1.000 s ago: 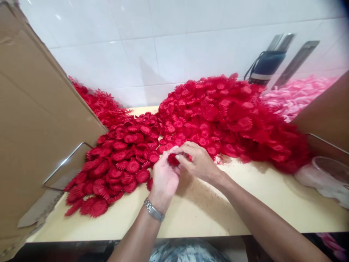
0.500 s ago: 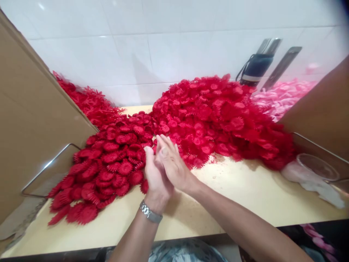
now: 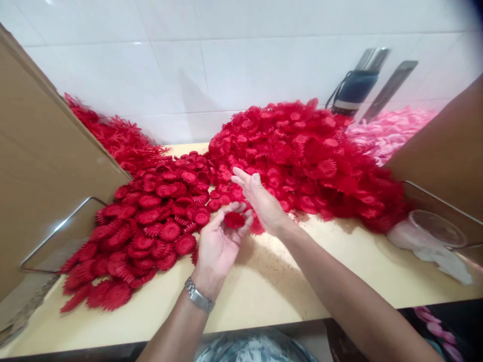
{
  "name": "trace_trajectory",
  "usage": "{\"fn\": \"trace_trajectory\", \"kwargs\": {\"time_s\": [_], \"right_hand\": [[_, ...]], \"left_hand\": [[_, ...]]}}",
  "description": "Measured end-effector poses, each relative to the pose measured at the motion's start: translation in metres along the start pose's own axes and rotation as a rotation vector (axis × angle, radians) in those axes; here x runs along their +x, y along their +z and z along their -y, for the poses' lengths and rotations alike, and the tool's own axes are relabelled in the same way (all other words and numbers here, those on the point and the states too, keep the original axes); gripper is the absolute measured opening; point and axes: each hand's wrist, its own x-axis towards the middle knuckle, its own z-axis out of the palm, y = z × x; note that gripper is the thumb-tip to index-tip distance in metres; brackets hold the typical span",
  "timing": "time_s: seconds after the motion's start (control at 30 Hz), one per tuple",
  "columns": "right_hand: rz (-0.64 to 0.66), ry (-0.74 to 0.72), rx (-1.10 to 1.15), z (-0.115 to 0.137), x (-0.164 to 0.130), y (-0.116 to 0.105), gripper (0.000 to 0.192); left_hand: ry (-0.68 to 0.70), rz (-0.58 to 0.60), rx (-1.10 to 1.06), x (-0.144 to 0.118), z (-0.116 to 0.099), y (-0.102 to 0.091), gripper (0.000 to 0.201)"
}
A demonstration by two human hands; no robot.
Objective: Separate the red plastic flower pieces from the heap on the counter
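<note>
My left hand is palm up over the table, fingers curled around a small red toothed plastic flower disc resting on its fingertips. My right hand is flat with its fingers spread, reaching toward the big heap of red flower pieces at the back centre, and holds nothing. A flatter spread of pressed red discs lies just left of my left hand. A metal watch sits on my left wrist.
A cardboard sheet leans at the left with a wire frame below it. More red pieces sit behind it. A pink pile, a dark bottle and a clear plastic container are right. Light wooden table.
My palms were pressed together half a second ago; now they have parted. The left hand has opened upward with the pressed disc on it, and the right hand has moved out toward the heap.
</note>
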Motion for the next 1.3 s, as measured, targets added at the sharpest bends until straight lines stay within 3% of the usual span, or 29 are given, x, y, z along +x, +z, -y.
{"fn": "trace_trajectory", "kwargs": {"time_s": [0.17,0.27,0.4,0.57,0.7,1.03,1.17,1.3], "right_hand": [[-0.114,-0.003,-0.054,0.005,-0.008,-0.025,0.037],[-0.054,0.021,-0.187,-0.001,-0.009,-0.028,0.026],[0.008,-0.056,-0.320,-0.007,-0.010,-0.027,0.026],[-0.068,-0.127,-0.427,-0.013,-0.013,-0.030,0.025],[-0.102,-0.133,-0.423,-0.018,-0.016,-0.034,0.025],[-0.092,-0.115,-0.440,-0.018,-0.016,-0.037,0.025],[-0.024,-0.111,-0.434,-0.014,-0.019,-0.035,0.025],[0.079,-0.075,-0.357,-0.007,-0.024,-0.025,0.018]], "left_hand": [[-0.007,0.045,0.067,-0.004,-0.010,-0.005,0.018],[0.004,0.036,0.184,-0.006,-0.009,-0.005,0.036],[0.032,0.040,0.338,-0.005,-0.009,-0.005,0.030],[-0.046,0.038,0.475,-0.002,-0.013,-0.002,0.028],[-0.038,0.053,0.503,0.002,-0.012,0.001,0.033],[0.038,0.079,0.605,0.004,-0.004,-0.003,0.016],[0.013,0.079,0.654,0.004,-0.005,-0.006,0.014],[-0.004,0.037,0.700,0.006,-0.004,-0.011,0.025]]}}
